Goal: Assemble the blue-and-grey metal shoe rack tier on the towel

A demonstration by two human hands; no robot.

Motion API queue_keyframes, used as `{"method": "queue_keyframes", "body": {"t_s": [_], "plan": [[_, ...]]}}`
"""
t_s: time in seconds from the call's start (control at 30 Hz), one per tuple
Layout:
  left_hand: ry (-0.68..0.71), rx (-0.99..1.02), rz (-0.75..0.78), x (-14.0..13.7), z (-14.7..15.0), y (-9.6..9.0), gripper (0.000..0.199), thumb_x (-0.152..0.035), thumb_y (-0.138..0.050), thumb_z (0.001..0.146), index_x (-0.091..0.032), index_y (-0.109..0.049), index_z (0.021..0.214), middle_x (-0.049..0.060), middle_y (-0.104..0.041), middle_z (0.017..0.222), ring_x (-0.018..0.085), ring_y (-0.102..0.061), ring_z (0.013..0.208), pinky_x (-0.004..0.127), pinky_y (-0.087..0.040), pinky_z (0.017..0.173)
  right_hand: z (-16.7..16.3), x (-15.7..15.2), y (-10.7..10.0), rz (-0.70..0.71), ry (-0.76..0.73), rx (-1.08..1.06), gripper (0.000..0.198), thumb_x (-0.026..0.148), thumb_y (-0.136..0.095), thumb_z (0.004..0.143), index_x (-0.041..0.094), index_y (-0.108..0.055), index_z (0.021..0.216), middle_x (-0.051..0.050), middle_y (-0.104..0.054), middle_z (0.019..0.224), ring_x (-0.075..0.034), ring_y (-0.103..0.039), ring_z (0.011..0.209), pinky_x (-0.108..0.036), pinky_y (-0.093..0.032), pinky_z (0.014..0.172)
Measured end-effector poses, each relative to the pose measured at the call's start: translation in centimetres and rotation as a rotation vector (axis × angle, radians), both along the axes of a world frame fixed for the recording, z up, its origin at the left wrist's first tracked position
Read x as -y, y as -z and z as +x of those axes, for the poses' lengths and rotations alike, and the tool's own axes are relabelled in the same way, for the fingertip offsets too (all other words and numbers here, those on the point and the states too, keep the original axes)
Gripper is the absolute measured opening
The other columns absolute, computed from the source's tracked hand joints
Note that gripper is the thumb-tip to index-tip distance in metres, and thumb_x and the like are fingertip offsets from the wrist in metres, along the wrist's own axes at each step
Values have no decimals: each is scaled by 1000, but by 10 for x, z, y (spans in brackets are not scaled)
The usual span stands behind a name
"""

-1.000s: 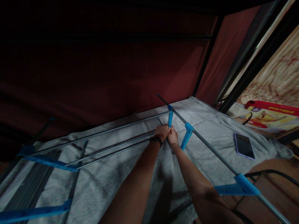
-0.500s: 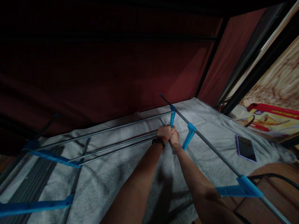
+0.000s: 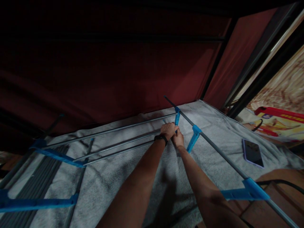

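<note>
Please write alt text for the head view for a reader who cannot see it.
Both hands, left hand and right hand, meet at a blue connector where thin metal rods join a long pole, all lying on a grey towel. A phone lies to the right.

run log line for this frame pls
left hand: gripping rod end | right hand: at blue connector | surface: grey towel | nearby: phone on towel, apart from hands
</note>
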State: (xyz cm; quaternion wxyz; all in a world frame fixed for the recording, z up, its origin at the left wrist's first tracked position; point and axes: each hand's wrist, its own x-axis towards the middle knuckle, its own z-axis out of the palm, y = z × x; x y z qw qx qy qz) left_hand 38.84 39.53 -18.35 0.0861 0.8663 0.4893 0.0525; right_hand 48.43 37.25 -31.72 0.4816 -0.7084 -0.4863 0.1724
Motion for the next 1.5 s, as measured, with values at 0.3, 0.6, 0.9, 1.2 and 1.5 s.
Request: {"method": "queue_keyframes", "body": {"t_s": [0.3, 0.6, 0.9, 1.2, 1.5], "plan": [[25, -4, 39, 1, -1, -6, 43, -46, -38, 98, -15, -66, 109, 15, -72, 104, 26, -68, 102, 35, -52, 87, -1, 2, -3, -11, -4, 11, 45, 29, -41, 83, 16, -58, 123, -12, -69, 101, -23, -59, 88, -31, -44, 79], [22, 18, 79, 1, -4, -20, 45, -48, -35, 99, -15, -63, 113, 15, -72, 101, 26, -69, 99, 35, -51, 84, -1, 3, -8, -51, -21, 30, 39, 36, -43, 85, 19, -58, 117, -9, -68, 96, -23, -59, 84, -31, -42, 77], [29, 60, 65, -3, -6, -18, 52, -54, -33, 98, -16, -68, 109, 15, -72, 102, 25, -68, 100, 34, -50, 86, 0, 3, -6, -12, -27, 4, 35, 37, -43, 85, 20, -58, 111, -7, -68, 91, -22, -57, 80, -30, -41, 75], [72, 88, -15, -16, -8, -25, 40, -46, -41, 98, -19, -69, 107, 13, -71, 112, 24, -65, 107, 30, -48, 87, 0, 2, -5, 18, -22, -22, 29, 40, -46, 86, 21, -60, 102, -6, -68, 90, -21, -56, 80, -30, -41, 74], [61, 109, -39, -19, -7, -14, 39, -48, -43, 96, -21, -67, 110, 11, -71, 114, 23, -65, 107, 31, -48, 86, -1, 4, -8, 22, -32, -28, 31, 39, -46, 86, 19, -60, 105, -6, -67, 89, -22, -57, 79, -31, -42, 75]]}}
